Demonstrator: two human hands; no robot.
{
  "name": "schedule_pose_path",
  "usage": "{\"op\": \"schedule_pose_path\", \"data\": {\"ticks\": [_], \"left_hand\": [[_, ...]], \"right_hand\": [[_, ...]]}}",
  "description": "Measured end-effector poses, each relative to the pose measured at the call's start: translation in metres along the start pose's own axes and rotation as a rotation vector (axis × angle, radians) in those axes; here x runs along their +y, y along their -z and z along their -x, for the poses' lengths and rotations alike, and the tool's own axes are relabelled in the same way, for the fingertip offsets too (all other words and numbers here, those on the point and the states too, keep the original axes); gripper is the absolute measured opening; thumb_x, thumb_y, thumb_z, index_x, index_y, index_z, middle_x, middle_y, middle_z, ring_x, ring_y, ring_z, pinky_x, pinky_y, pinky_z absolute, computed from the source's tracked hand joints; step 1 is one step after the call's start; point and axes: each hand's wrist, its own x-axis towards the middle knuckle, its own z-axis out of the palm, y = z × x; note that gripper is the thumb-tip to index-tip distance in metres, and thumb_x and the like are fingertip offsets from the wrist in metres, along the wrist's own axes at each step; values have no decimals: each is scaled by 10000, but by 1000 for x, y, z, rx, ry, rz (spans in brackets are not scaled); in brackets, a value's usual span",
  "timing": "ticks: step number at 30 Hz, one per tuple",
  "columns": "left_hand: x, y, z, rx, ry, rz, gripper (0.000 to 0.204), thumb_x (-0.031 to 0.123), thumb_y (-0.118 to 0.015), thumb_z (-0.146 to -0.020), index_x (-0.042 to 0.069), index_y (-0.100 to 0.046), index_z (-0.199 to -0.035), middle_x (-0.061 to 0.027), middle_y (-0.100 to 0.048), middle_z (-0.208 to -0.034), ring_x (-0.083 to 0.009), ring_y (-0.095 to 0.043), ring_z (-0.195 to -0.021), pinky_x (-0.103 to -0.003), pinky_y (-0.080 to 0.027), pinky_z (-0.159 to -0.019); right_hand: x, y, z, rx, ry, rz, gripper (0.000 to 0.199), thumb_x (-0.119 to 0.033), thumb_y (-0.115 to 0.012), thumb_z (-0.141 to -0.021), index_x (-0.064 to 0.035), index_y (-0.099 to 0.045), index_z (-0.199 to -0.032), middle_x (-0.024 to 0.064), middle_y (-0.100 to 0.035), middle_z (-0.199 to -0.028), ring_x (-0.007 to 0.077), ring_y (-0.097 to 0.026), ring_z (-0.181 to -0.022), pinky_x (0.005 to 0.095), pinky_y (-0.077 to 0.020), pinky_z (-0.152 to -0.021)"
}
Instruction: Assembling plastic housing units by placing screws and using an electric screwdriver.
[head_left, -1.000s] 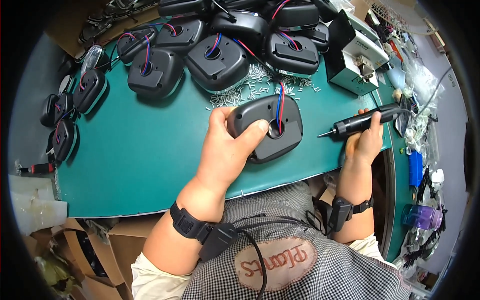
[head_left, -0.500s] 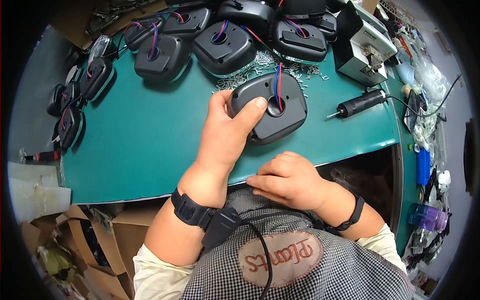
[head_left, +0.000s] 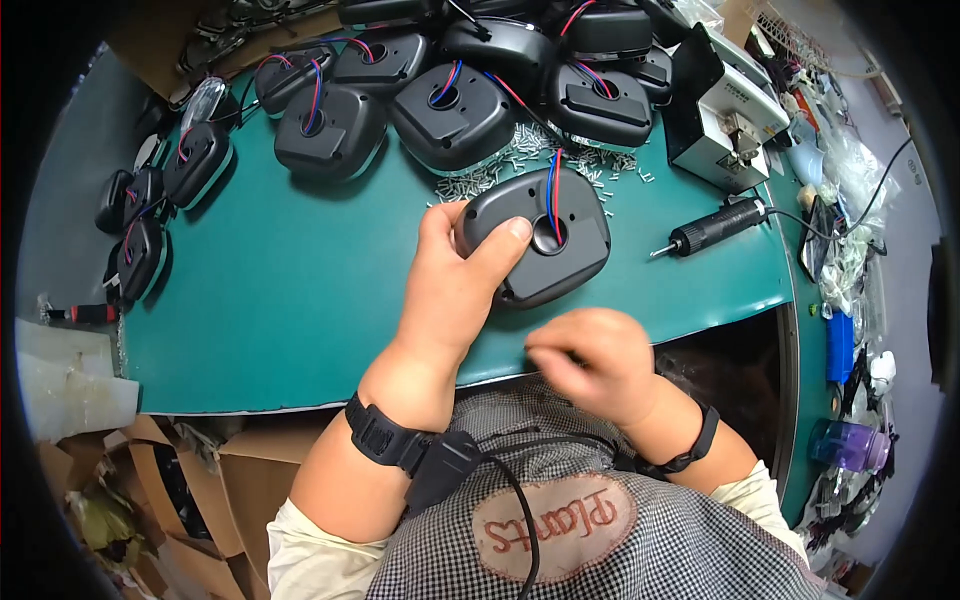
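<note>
Left hand (head_left: 455,285) grip clamps dark housing (head_left: 540,235) (red-blue wires) | right hand (head_left: 590,362) curled, blurred, grip unclear | white box (head_left: 722,110) upper right

A green mat (head_left: 300,300) covers the workbench across the middle of the frame. Cardboard boxes (head_left: 170,480) crowd the floor at lower left. A grey floor (head_left: 900,260) runs along the right edge, past cluttered bench-side bags. Lighting is even.

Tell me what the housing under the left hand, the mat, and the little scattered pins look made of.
Housing: likely moulded plastic, matte dark grey, with rounded edges and soft sheen. Mat: seemingly rubber or vinyl, smooth green sheet with a pale edge. Pins: probably metal, small with a silvery glint; too small to be sure.
</note>
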Motion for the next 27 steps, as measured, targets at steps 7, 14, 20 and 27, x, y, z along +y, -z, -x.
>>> {"op": "schedule_pose_path", "data": {"ticks": [7, 14, 20, 27], "left_hand": [[1, 0, 0, -2, -17, -41, 581, 265, -747, -851, -70, -424, -1198, -132, -584, -1071, -149, -579, -958, -279, -512, -820], [-1, -2, 1, 11, -41, 21, 541, 241, -756, -845, -51, -431, -1164, -119, -587, -1051, -140, -577, -942, -283, -513, -804], [-1, -1, 2, 15, -49, -24, 542, 243, -764, -840, -49, -435, -1156, -120, -593, -1039, -143, -584, -934, -286, -515, -798], [-1, -2, 0, 18, -47, 24, 521, 231, -752, -851, -47, -432, -1154, -118, -594, -1035, -140, -583, -928, -284, -516, -800]], "right_hand": [[-2, 6, -19, 109, 50, 12, 154, -83, -766, -750, -83, -704, -891, 57, -670, -798, 218, -642, -688, 331, -490, -632], [5, -6, -37, 234, 338, 280, 273, -176, -823, -663, -146, -699, -904, -12, -531, -839, 171, -511, -701, 329, -344, -670], [9, -8, -34, 216, 339, 344, 272, -177, -818, -666, -141, -704, -910, -15, -529, -835, 167, -518, -705, 331, -338, -662], [9, -2, -32, 225, 303, 341, 315, -197, -829, -686, -136, -718, -975, -6, -563, -856, 181, -524, -730, 323, -359, -667]]}}
